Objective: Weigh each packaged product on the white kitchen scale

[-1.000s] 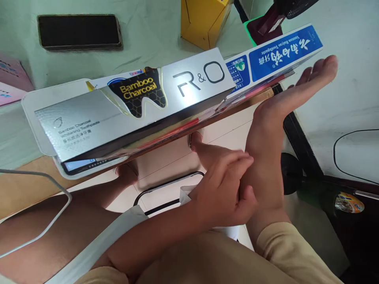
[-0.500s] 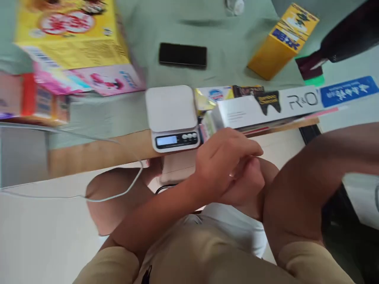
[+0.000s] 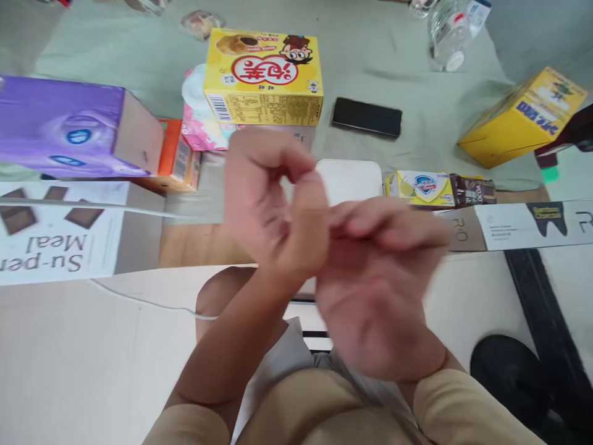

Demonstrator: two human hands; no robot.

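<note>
hands: left hand (image 3: 273, 204) loosely curled, right hand (image 3: 375, 272) half-curled, touching, each grip empty | above white scale (image 3: 349, 180) at table (image 3: 194, 244) edge | advice: part hands before reaching | nearby: toothpaste box (image 3: 523, 225) right

The person is wearing a beige, tan-coloured top with short sleeves; both sleeve hems are showing as rounded cuffs above bare forearms. Under the beige fabric a white layer is peeking out at the middle of the chest, folding into soft creases. The left hand (image 3: 271, 204) and the right hand (image 3: 375, 290) are bare, wearing no rings, watch or gloves that can be made out; motion is blurring the fingers (image 3: 389, 222) of the right hand. A bare knee is showing beneath the left forearm.
</note>
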